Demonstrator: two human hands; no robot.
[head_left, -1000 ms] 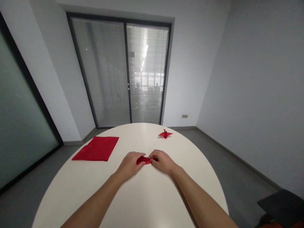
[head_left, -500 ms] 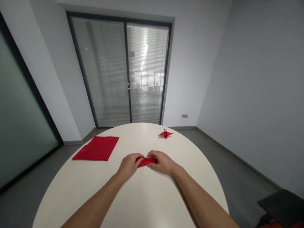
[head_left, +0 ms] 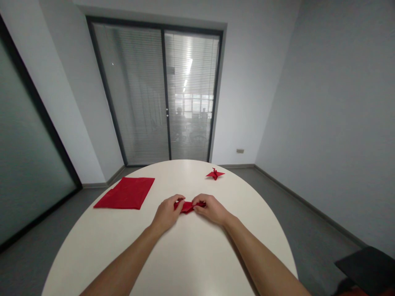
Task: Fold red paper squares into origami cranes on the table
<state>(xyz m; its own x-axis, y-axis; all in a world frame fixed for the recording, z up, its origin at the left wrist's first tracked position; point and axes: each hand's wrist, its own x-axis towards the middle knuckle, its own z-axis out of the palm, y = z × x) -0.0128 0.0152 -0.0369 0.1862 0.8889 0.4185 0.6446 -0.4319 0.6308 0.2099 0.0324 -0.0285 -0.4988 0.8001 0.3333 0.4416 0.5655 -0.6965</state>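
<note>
A small folded piece of red paper (head_left: 187, 207) lies between my two hands at the middle of the table. My left hand (head_left: 169, 210) grips its left end, thumb in front and fingers behind. The right end is pinched by my right hand (head_left: 210, 208), whose thumb and forefinger press on the paper. My fingers hide both ends of it. Beyond my right hand, a finished red paper crane (head_left: 215, 174) stands with its wings spread.
The round white table (head_left: 185, 255) fills the foreground. A flat red sheet of paper (head_left: 125, 193) rests on its left side. A dark chair-like object (head_left: 367, 267) stands at the lower right. Behind the table are a glass door (head_left: 191, 123) with blinds and white walls.
The folded paper has turned and now shows a pointed lower edge between my hands. Both hands have shifted slightly, still on it. The crane and the flat sheet stay put.
</note>
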